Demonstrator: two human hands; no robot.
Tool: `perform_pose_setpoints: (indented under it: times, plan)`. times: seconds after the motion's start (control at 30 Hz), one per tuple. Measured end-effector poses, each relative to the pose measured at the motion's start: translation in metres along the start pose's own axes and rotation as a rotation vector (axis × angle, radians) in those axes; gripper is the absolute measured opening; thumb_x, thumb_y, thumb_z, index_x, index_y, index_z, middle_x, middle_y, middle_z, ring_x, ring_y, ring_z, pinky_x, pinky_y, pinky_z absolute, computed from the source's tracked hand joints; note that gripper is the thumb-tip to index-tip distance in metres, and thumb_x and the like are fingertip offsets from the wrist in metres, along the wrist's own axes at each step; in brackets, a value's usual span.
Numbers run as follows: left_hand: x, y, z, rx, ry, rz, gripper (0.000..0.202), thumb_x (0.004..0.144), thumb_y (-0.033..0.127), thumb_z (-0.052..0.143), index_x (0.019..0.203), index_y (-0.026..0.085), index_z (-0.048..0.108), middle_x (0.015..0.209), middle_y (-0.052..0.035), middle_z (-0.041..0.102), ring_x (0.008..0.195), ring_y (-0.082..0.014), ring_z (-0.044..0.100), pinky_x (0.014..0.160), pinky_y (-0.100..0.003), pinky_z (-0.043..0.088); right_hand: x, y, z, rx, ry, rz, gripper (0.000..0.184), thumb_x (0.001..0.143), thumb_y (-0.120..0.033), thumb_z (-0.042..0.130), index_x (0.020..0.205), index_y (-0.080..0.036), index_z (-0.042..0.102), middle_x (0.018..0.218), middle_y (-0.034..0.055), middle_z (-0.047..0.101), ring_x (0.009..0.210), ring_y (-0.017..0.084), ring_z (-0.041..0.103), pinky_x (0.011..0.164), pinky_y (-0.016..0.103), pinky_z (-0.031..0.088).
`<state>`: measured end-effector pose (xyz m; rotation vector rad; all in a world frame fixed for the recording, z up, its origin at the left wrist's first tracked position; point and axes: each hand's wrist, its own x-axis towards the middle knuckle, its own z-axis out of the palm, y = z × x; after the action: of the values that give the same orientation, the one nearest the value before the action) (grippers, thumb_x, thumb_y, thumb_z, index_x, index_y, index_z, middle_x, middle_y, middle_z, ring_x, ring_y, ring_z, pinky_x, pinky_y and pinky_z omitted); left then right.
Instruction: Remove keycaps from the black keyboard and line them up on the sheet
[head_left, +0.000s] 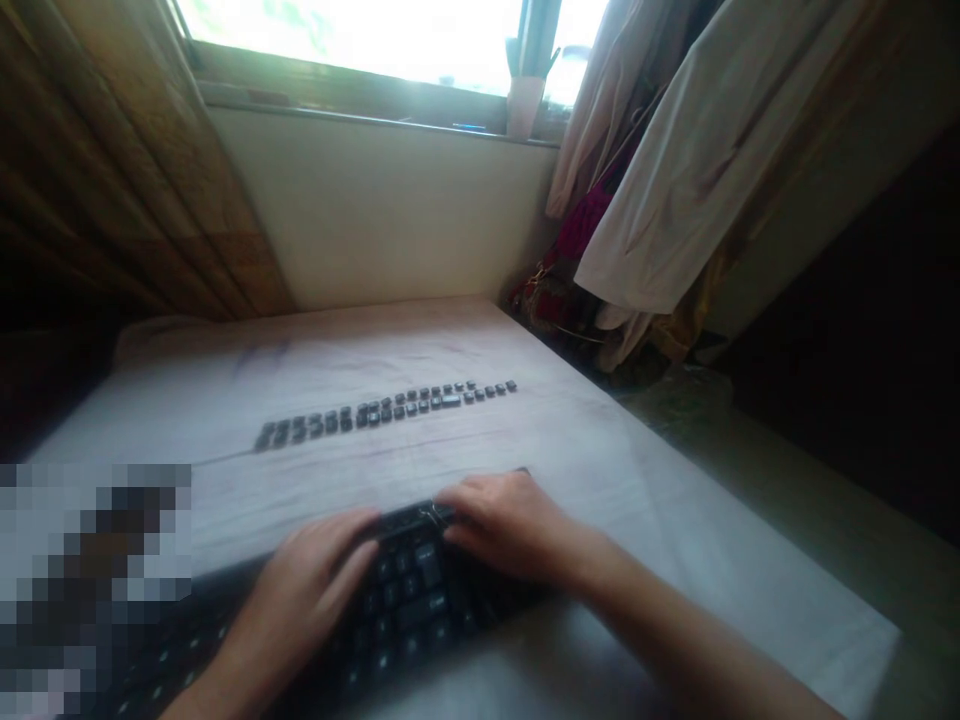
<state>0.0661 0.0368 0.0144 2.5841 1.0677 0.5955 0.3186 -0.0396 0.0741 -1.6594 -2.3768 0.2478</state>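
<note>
A black keyboard (409,600) lies near me on a white cloth-covered surface (600,450). My left hand (300,590) rests flat on its keys, fingers stretched toward the far edge. My right hand (502,525) lies over the keyboard's far right part, fingers curled at the top edge around a small metal thing I cannot make out. Farther away, a row of several loose black keycaps (382,410) is laid out in a line on the cloth.
A wall and a window sill with a pale cup (525,100) stand behind the surface. Hanging cloths and clothes (675,200) crowd the right side. A brown curtain (112,170) hangs at the left. A blurred patch (94,580) covers the lower left.
</note>
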Motion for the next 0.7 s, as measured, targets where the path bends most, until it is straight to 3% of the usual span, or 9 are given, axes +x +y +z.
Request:
perform_pose_setpoints:
  times: [0.1, 0.27, 0.43, 0.53, 0.7]
  plan:
    - [0.0, -0.003, 0.002, 0.005, -0.003, 0.008, 0.034, 0.088, 0.045, 0.048, 0.112, 0.028, 0.066, 0.111, -0.0006, 0.072, 0.102, -0.0222, 0.067, 0.088, -0.036, 0.054, 0.005, -0.011, 0.006, -0.076, -0.006, 0.028, 0.022, 0.086, -0.034, 0.057, 0.102, -0.02, 0.061, 0.089, 0.0056, 0.069, 0.076, 0.02, 0.064, 0.063, 0.027, 0.044]
    - [0.0, -0.008, 0.004, 0.015, 0.015, 0.033, 0.035, 0.087, 0.047, 0.05, 0.111, 0.028, 0.067, 0.109, -0.0006, 0.074, 0.099, -0.0228, 0.069, 0.085, -0.036, 0.056, 0.009, -0.018, 0.012, -0.136, -0.018, 0.076, 0.019, 0.086, -0.022, 0.049, 0.101, -0.022, 0.061, 0.083, 0.0046, 0.067, 0.07, 0.019, 0.062, 0.058, 0.026, 0.042]
    - [0.001, -0.009, 0.005, 0.003, 0.025, 0.053, 0.032, 0.086, 0.046, 0.052, 0.11, 0.03, 0.067, 0.107, 0.0008, 0.074, 0.097, -0.022, 0.07, 0.083, -0.034, 0.057, 0.008, -0.013, 0.014, -0.116, -0.005, 0.054, 0.038, 0.088, -0.019, 0.045, 0.121, -0.035, 0.056, 0.082, 0.002, 0.062, 0.063, 0.015, 0.057, 0.053, 0.023, 0.037]
    - [0.0, -0.01, 0.005, 0.006, 0.035, 0.039, 0.033, 0.086, 0.047, 0.052, 0.11, 0.03, 0.067, 0.107, 0.0006, 0.074, 0.097, -0.0227, 0.07, 0.084, -0.034, 0.057, 0.005, -0.004, 0.014, -0.018, -0.007, 0.058, 0.034, 0.09, -0.021, 0.047, 0.116, -0.036, 0.062, 0.085, 0.0018, 0.061, 0.063, 0.014, 0.055, 0.056, 0.023, 0.039]
    - [0.0, -0.01, 0.005, 0.013, 0.021, 0.046, 0.034, 0.086, 0.048, 0.052, 0.11, 0.03, 0.067, 0.108, 0.0004, 0.074, 0.098, -0.0224, 0.069, 0.084, -0.033, 0.057, -0.004, 0.021, 0.005, 0.415, 0.108, 0.092, 0.027, 0.086, -0.015, 0.05, 0.101, -0.022, 0.071, 0.088, 0.0041, 0.063, 0.077, 0.015, 0.059, 0.072, 0.027, 0.046]
